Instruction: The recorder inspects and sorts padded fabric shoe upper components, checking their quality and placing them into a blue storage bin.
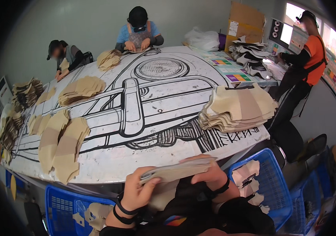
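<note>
Between my two hands, above my lap at the table's near edge, is a small stack of beige-grey cut fabric pieces [180, 171], seen nearly edge-on. My left hand [139, 189] grips its left end, thumb on the near side. At the right end my right hand [208, 173] pinches the stack, its thumb below and fingers along the far side. Another beige flap [165, 195] hangs beneath the stack. Beyond my right hand, a thick pile of beige mesh pieces [239, 108] lies on the table's right corner.
The white table [168, 153] carries a black line drawing. Beige piles [80, 90] and loose pieces [71, 147] lie leftward. Blue baskets [268, 185] [58, 208] holding cut pieces flank me. Two people work across the table; a person in orange [313, 59] stands at right.
</note>
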`<action>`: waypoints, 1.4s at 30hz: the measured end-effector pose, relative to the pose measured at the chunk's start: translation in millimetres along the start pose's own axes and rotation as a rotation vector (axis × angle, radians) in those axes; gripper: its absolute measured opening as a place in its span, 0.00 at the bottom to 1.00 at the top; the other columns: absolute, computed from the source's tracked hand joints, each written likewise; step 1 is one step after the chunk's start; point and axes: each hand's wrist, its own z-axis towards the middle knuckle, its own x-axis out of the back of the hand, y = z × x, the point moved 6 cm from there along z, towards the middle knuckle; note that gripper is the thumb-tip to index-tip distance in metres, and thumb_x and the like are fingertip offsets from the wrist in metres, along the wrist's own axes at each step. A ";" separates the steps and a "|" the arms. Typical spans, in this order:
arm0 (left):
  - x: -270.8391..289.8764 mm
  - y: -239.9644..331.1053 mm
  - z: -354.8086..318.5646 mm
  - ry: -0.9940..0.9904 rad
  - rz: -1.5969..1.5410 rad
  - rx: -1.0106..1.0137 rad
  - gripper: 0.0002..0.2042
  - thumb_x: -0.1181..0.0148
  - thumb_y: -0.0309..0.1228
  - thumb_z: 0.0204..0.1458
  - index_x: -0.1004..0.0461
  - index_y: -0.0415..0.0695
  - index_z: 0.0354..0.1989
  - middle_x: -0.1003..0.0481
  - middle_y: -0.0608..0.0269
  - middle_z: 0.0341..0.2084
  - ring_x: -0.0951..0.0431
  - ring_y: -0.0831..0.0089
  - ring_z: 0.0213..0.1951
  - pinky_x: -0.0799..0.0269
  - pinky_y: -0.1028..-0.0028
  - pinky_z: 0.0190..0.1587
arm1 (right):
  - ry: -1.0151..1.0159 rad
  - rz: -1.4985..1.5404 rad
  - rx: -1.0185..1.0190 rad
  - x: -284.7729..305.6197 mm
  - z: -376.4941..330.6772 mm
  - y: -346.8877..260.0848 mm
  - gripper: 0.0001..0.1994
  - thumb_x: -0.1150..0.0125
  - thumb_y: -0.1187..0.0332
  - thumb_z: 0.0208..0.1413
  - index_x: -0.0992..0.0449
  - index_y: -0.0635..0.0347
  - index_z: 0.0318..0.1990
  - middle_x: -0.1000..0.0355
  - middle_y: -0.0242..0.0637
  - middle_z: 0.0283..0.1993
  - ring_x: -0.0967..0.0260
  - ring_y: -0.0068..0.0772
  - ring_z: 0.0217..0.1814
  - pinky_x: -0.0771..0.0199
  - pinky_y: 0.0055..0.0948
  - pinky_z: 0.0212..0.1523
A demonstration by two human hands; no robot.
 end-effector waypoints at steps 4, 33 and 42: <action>16.4 -17.8 -2.1 0.248 -0.485 0.050 0.18 0.42 0.33 0.56 0.32 0.34 0.50 0.24 0.56 0.41 0.25 0.71 0.43 0.32 0.72 0.49 | -0.064 -0.119 -0.177 -10.4 8.8 26.8 0.23 0.32 0.65 0.51 0.27 0.63 0.53 0.24 0.35 0.44 0.29 0.29 0.46 0.32 0.29 0.52; 26.5 -47.2 14.1 -0.069 -0.550 0.309 0.38 0.42 0.14 0.49 0.54 0.41 0.69 0.24 0.53 0.44 0.25 0.72 0.47 0.30 0.73 0.50 | 0.368 -0.326 0.087 43.8 -27.1 6.7 0.23 0.35 0.73 0.52 0.32 0.67 0.55 0.29 0.39 0.52 0.32 0.33 0.54 0.33 0.32 0.55; 71.0 -86.5 18.0 0.304 -0.603 0.129 0.20 0.52 0.34 0.62 0.39 0.37 0.59 0.24 0.56 0.32 0.25 0.72 0.30 0.28 0.75 0.38 | 0.788 -0.057 0.673 98.5 -58.1 -51.0 0.26 0.42 0.66 0.59 0.40 0.66 0.61 0.36 0.42 0.60 0.38 0.35 0.61 0.38 0.38 0.61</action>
